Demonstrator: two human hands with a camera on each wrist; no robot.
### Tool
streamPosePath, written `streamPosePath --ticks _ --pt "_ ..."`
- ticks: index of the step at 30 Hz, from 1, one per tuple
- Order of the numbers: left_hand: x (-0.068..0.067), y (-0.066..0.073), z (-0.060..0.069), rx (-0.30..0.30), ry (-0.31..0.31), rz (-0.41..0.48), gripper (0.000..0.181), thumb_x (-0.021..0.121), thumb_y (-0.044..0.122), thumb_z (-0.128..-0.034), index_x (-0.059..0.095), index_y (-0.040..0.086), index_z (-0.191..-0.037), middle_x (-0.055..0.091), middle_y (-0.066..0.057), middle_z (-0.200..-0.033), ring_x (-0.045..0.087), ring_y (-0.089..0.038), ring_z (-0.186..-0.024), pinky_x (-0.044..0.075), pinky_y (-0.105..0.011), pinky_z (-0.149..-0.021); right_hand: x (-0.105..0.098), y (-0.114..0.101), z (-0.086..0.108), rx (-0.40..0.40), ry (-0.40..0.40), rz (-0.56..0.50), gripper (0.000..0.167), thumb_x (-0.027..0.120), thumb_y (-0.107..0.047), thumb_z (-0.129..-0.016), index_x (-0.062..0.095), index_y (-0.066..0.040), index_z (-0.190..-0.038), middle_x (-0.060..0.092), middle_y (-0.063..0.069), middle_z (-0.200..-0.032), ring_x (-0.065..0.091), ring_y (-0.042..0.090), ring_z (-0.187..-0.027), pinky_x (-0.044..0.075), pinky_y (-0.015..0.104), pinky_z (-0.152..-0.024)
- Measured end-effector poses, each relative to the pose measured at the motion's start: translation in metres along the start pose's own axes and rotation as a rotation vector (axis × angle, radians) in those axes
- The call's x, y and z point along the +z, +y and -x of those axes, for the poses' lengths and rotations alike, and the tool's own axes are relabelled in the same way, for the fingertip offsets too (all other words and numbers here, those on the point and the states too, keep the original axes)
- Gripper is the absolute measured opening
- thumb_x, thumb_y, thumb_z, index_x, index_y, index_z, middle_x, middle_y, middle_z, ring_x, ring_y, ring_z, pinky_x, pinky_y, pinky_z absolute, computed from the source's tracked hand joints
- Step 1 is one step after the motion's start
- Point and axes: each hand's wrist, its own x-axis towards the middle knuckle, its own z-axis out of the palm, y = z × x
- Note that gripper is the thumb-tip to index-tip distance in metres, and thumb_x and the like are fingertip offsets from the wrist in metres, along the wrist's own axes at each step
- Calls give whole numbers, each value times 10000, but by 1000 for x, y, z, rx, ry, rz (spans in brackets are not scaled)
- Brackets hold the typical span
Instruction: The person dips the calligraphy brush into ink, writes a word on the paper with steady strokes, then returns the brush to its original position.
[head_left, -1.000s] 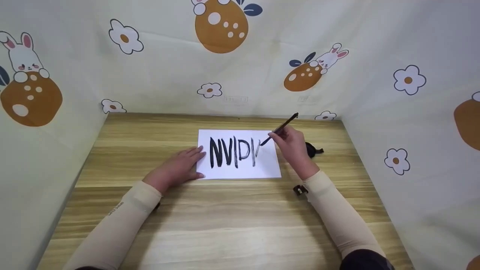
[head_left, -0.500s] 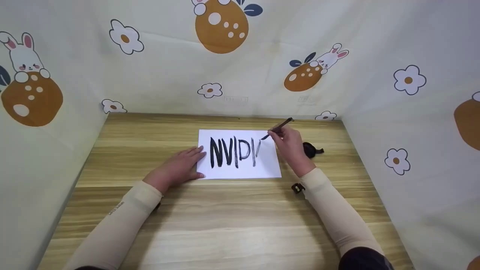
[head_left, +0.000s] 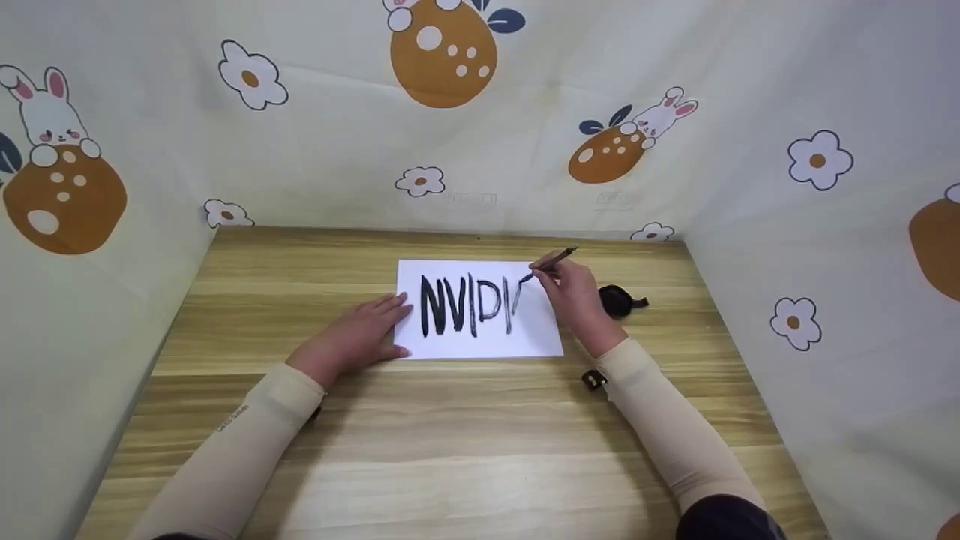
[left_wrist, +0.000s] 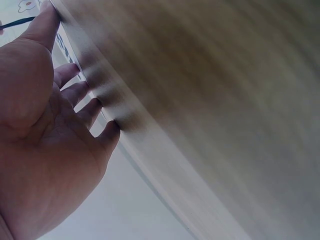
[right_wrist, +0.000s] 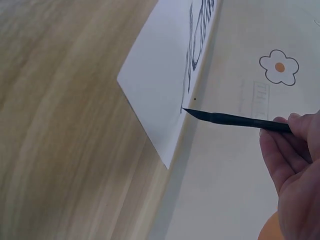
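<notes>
A white sheet of paper (head_left: 534, 330) lies on the wooden table, bearing black brushed letters (head_left: 454, 304) that read NVIDI plus one slanted stroke. My left hand (head_left: 349, 339) rests at the sheet's left edge, fingertips and thumb touching it; in the left wrist view the fingers (left_wrist: 90, 112) are spread. Between thumb and fingers, my right hand (head_left: 581, 304) pinches a dark calligraphy brush (head_left: 556, 259). Seen from the right wrist, the brush's (right_wrist: 227, 119) pointed tip is at the upper end of that slanted stroke; whether it touches the paper (right_wrist: 150, 85) is hard to tell.
Beside my right hand sits a black round object (head_left: 616, 301) with a short tab, partly hidden by that hand. A pale cloth (head_left: 480, 150) printed with rabbits, oranges and flowers walls the table (head_left: 465, 450) at the back and both sides.
My right hand and the brush have shifted slightly left; the brush tip has moved from the slanted stroke up to its top end. The left hand and paper have stayed in place.
</notes>
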Motion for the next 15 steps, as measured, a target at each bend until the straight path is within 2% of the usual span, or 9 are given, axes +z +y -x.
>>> streamPosePath --ticks 15 --pt "2 -2 1 19 25 -2 837 725 461 -1072 401 4 -1693 304 -218 -1786 287 -466 -1637 264 -689 -1297 0 4 2 34 -71 -6 98 726 -94 -1077 798 -57 -1133 819 102 -1116 779 268 -1071 629 433 -928"
